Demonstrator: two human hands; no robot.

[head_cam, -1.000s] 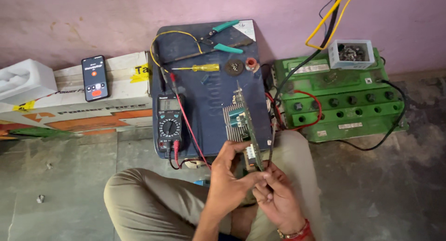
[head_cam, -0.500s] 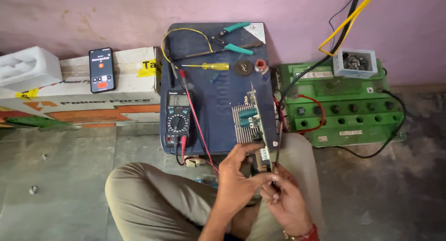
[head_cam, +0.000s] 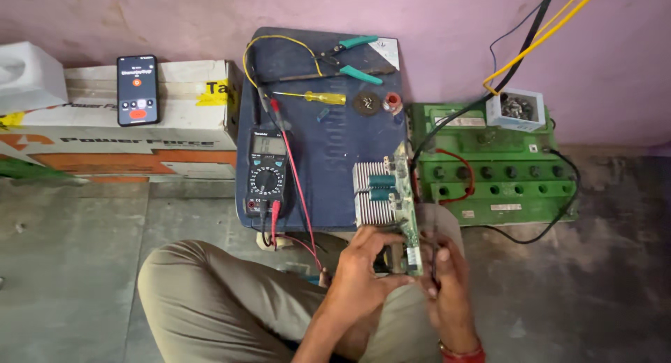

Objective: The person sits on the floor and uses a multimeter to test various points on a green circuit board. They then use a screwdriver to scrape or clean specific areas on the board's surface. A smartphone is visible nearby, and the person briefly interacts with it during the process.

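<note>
Left hand [head_cam: 363,265] and right hand [head_cam: 447,279] gripping circuit board [head_cam: 405,202] — multimeter [head_cam: 267,173], green battery [head_cam: 496,174] beside

Left hand [head_cam: 363,265]: raised from five o'clock, fingers curled, thumb pointing toward three o'clock. Right hand [head_cam: 447,279]: upright, fingers toward twelve o'clock (red band at wrist), close beside the left.

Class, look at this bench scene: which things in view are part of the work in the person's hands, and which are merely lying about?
In use:
circuit board with heatsink, held by left hand and right hand
multimeter
red probe lead

Lying about:
pliers
yellow screwdriver
phone
green battery
small box of screws
cardboard box
</note>
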